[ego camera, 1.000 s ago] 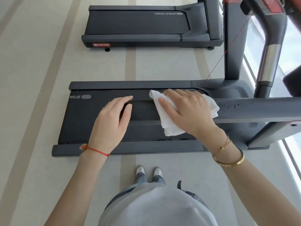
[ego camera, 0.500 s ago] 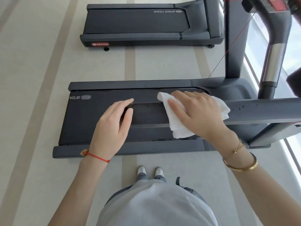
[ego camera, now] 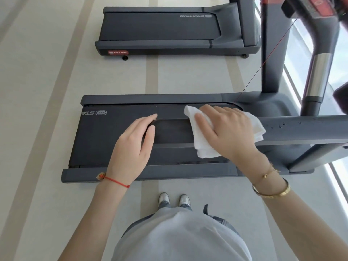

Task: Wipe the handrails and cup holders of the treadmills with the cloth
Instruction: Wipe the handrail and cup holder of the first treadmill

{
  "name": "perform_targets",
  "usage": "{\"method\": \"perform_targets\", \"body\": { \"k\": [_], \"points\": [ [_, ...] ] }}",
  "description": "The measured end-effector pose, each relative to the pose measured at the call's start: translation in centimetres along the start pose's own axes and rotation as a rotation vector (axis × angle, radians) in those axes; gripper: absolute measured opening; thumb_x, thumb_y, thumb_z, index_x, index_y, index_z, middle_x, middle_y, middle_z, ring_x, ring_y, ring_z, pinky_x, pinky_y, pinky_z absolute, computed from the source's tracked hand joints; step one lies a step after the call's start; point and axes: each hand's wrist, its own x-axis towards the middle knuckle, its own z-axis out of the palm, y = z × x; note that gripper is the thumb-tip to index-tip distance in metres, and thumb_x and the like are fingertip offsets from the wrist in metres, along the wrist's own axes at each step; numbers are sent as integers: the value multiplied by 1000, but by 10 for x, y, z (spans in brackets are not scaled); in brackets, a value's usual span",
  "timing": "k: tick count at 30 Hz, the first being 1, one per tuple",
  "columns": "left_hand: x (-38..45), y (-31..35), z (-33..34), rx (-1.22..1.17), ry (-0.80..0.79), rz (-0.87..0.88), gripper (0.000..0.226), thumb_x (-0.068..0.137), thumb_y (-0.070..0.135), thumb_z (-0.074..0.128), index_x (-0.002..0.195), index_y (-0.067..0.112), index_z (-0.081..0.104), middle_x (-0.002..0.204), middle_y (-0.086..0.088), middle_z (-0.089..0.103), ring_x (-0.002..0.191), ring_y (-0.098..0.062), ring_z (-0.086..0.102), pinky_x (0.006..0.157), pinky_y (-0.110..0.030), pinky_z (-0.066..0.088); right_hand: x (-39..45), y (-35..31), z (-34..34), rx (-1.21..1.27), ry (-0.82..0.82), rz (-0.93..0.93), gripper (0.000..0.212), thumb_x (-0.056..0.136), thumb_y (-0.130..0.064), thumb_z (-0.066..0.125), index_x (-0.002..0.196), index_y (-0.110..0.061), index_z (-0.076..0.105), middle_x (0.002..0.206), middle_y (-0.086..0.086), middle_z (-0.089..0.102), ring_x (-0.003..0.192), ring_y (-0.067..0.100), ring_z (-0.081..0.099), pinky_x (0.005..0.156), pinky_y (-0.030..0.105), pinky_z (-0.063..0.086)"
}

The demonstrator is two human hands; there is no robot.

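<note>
A dark grey treadmill handrail (ego camera: 301,129) runs level across the view, high above the treadmill belt (ego camera: 105,140). My left hand (ego camera: 131,147) is wrapped over the rail's free end. A folded white cloth (ego camera: 204,150) is draped over the rail to the right of it. My right hand (ego camera: 226,132) lies flat on the cloth and presses it onto the rail, fingers pointing left. A bare stretch of rail shows between the two hands. No cup holder is in view.
A second treadmill (ego camera: 169,31) stands further back. The near treadmill's upright post (ego camera: 271,53) and a curved chrome-and-black console bar (ego camera: 318,76) rise at the right, with a thin red safety cord (ego camera: 263,66) between them. Bright windows line the right edge. My shoes (ego camera: 174,200) stand beside the deck.
My right hand has slid the cloth a short way to the right along the handrail. My left hand has stayed on the rail's end.
</note>
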Motion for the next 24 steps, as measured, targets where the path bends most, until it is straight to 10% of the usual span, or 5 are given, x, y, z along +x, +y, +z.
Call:
{"method": "perform_targets", "body": {
  "k": [9, 16, 24],
  "points": [
    [0, -2, 2, -7, 9, 2, 34, 104, 20, 40, 131, 10, 59, 128, 1, 62, 120, -11, 57, 104, -24, 43, -10, -21, 7, 73, 64, -202, 46, 103, -46, 29, 118, -19, 63, 92, -2, 65, 81, 25, 58, 77, 39, 44],
    [-1, -2, 3, -9, 22, 2, 34, 104, 20, 40, 131, 11, 59, 128, 1, 62, 121, -11, 57, 105, -25, 43, 1, -14, 2, -1, 94, 11, 41, 100, -42, 32, 77, -17, 55, 61, -1, 56, 60, 27, 53, 60, 34, 33],
    [-1, -1, 4, -22, 40, -12, 34, 104, 18, 41, 131, 11, 59, 129, 2, 62, 121, -10, 57, 106, -23, 42, -6, -13, 0, 62, 36, -122, 46, 101, -49, 26, 107, -22, 63, 81, -4, 64, 74, 23, 57, 73, 36, 41]
  ]
}}
